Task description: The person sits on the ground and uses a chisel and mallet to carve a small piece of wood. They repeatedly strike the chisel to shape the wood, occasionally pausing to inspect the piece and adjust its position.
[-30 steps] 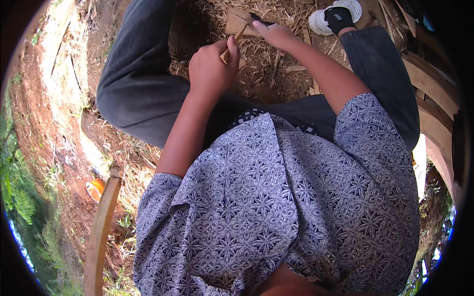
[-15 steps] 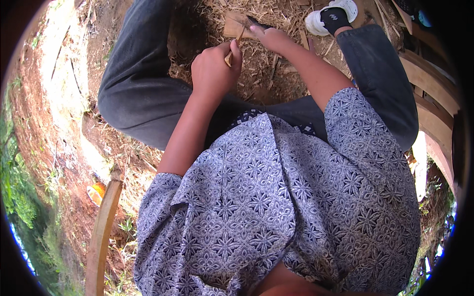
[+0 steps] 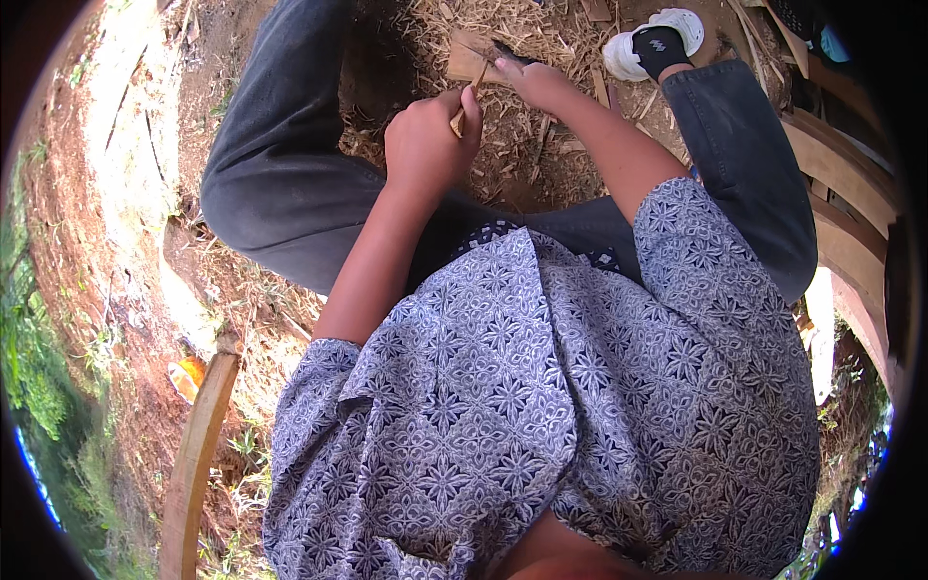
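Note:
My left hand [image 3: 433, 140] is closed around a thin, pale wooden stick [image 3: 458, 122], its upper end sticking out past the thumb. To its right, my right hand [image 3: 534, 85] is closed on what looks like a knife [image 3: 476, 48]. The narrow blade points left over a flat wooden block [image 3: 464, 66] on the ground, close to the stick's far end. Fingers hide most of the knife's handle. A dark patch lies just beyond the right hand; I cannot tell whether it is shadow or part of the tool.
Wood shavings [image 3: 556, 24] cover the ground between my bent legs. A white shoe [image 3: 623, 60] is at the upper right. Curved wooden pieces [image 3: 841, 159] stand along the right. A wooden post [image 3: 198, 464] and an orange object [image 3: 187, 377] are at the left.
The whole view has shifted slightly, with hands and block a little lower and to the right. Both hands keep their grips; the stick's angle looks slightly steeper.

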A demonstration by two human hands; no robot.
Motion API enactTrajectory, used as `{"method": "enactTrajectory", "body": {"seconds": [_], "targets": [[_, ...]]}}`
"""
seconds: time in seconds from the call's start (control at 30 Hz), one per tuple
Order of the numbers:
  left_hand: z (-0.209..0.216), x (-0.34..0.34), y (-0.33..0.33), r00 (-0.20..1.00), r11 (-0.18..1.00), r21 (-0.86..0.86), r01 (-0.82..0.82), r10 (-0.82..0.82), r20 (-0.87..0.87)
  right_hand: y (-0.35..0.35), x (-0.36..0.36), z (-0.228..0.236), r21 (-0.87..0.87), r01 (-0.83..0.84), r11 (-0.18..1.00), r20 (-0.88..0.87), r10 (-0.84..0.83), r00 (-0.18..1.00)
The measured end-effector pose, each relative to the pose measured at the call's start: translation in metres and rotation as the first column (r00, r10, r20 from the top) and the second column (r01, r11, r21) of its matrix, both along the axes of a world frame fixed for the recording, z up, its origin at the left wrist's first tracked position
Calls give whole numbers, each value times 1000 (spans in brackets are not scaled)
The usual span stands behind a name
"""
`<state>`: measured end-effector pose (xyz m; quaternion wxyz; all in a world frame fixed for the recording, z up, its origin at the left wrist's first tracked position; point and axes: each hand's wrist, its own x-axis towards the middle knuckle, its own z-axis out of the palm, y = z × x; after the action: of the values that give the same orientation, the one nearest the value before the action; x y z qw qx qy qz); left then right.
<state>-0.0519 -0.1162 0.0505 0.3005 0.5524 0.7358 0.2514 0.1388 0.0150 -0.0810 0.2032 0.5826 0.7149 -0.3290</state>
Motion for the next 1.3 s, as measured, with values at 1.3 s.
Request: {"method": "enactTrajectory", "body": {"seconds": [1.3], "targets": [[2, 2, -2, 947, 959, 77, 274, -254, -199, 6, 0, -4, -105, 46, 993, -3, -46, 999]]}}
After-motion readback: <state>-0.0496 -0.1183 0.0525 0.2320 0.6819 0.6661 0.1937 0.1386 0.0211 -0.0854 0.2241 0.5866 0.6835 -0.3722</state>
